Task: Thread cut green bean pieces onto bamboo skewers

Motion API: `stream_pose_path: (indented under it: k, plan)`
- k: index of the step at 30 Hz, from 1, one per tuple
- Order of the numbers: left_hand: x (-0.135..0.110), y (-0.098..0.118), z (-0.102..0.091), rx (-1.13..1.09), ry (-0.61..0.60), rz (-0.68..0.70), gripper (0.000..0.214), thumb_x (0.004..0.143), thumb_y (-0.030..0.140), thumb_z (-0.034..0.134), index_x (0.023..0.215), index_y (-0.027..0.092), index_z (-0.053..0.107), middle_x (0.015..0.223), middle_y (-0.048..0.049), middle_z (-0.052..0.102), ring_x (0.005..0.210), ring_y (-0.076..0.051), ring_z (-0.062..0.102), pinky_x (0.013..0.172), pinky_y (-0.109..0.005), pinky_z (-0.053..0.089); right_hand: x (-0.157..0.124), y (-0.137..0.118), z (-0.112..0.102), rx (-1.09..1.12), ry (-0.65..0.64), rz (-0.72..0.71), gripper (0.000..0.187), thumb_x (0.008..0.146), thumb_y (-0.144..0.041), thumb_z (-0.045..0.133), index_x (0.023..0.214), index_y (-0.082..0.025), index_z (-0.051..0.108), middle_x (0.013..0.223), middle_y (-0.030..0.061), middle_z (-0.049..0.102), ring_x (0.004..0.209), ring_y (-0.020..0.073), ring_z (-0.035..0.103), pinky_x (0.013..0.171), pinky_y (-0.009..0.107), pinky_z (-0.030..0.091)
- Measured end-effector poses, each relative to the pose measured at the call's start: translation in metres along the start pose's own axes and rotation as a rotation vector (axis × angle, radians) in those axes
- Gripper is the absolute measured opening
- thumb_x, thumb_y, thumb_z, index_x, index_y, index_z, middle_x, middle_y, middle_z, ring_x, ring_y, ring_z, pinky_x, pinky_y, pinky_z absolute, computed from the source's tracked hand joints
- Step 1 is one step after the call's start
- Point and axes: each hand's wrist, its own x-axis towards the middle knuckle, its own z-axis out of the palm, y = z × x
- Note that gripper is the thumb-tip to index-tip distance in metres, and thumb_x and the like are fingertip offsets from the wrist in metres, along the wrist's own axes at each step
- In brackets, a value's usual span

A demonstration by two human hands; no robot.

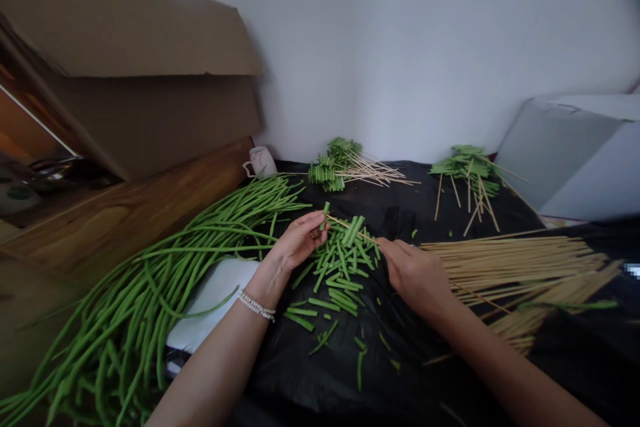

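My left hand [301,238], with a beaded bracelet at the wrist, pinches a short piece of green long bean [325,209] at the tip of a wooden skewer [367,236]. My right hand [413,273] is closed around the skewer farther down its length. Several bean pieces [354,231] sit threaded crosswise on the skewer between the two hands. Below them lies a loose heap of cut bean pieces [343,267] on black plastic sheeting [320,373]. Bare skewers [515,260] are spread in a pile beside my right hand.
Whole long beans [165,280] cover the left side, partly over a white board [220,300]. Filled skewers lie in a left bundle [333,167] and a right bundle [467,170] by the wall. A mug [261,161], a cardboard box [165,80] and a white box [575,153] stand around.
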Motion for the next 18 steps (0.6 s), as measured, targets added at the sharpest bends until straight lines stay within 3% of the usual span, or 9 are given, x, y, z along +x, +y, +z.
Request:
stream_pose_path:
  k: [6, 12, 18]
  plan:
    - [0.0023, 0.0052, -0.0055, -0.179, -0.040, -0.042, 0.010, 0.078, 0.013, 0.070, 0.088, 0.015, 0.067, 0.075, 0.0004, 0.065, 0.067, -0.006, 0.062, 0.062, -0.018, 0.050, 0.0001, 0.0037, -0.0012, 0.016, 0.004, 0.025, 0.030, 0.091, -0.015, 0.040, 0.107, -0.017, 0.065, 0.078, 0.0030, 0.067, 0.068, 0.0127, 0.060, 0.060, 0.024, 0.039]
    - [0.0043, 0.0004, -0.0068, -0.142, -0.083, -0.035, 0.013, 0.076, 0.012, 0.071, 0.088, 0.017, 0.067, 0.077, 0.0005, 0.064, 0.070, -0.007, 0.062, 0.066, -0.019, 0.051, -0.0005, 0.0019, -0.0012, 0.049, 0.013, 0.029, 0.031, 0.091, -0.015, 0.040, 0.109, -0.016, 0.065, 0.079, 0.0035, 0.067, 0.071, 0.0129, 0.061, 0.062, 0.024, 0.041]
    - [0.0027, -0.0023, -0.0045, -0.157, -0.043, -0.039, 0.015, 0.075, 0.008, 0.071, 0.087, 0.015, 0.067, 0.078, 0.0000, 0.065, 0.069, -0.007, 0.063, 0.065, -0.020, 0.052, -0.0001, 0.0006, -0.0016, 0.044, 0.022, 0.008, 0.031, 0.091, -0.015, 0.040, 0.109, -0.016, 0.065, 0.079, 0.0035, 0.067, 0.069, 0.0130, 0.060, 0.062, 0.024, 0.041]
